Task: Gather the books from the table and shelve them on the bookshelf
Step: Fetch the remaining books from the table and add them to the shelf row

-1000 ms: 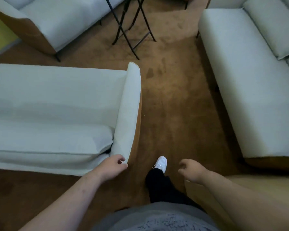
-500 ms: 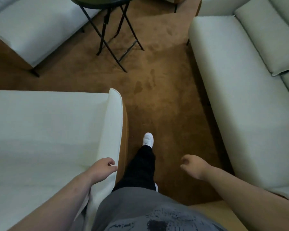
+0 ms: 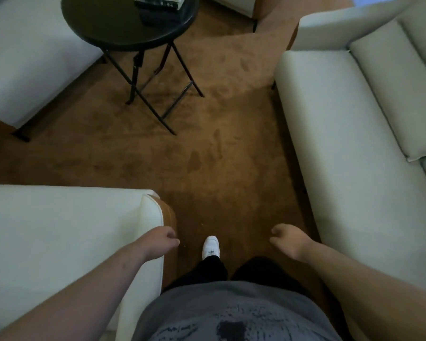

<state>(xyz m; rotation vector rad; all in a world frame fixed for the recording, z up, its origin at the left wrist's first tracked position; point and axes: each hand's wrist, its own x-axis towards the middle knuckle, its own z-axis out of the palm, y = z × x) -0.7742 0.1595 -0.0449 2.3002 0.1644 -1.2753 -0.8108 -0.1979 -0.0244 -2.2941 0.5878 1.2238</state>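
A small stack of books (image 3: 159,2) lies on a round black folding table (image 3: 113,28) at the top of the head view, cut off by the frame's upper edge. My left hand (image 3: 160,243) hangs low beside the near sofa's arm, fingers loosely curled, holding nothing. My right hand (image 3: 287,241) hangs at the same height over the carpet, also loosely curled and holding nothing. Both hands are far from the table. No bookshelf is in view.
A pale sofa (image 3: 67,232) stands close on my left and a longer one (image 3: 349,143) runs along the right. Another pale seat (image 3: 27,57) sits at the top left beside the table. Brown carpet (image 3: 219,156) forms a lane between them. My white shoe (image 3: 210,247) is on it.
I have walked forward between the sofas. The black table and the books on it have come into view, and the left sofa has slid back towards me. Both hands stay loosely curled.
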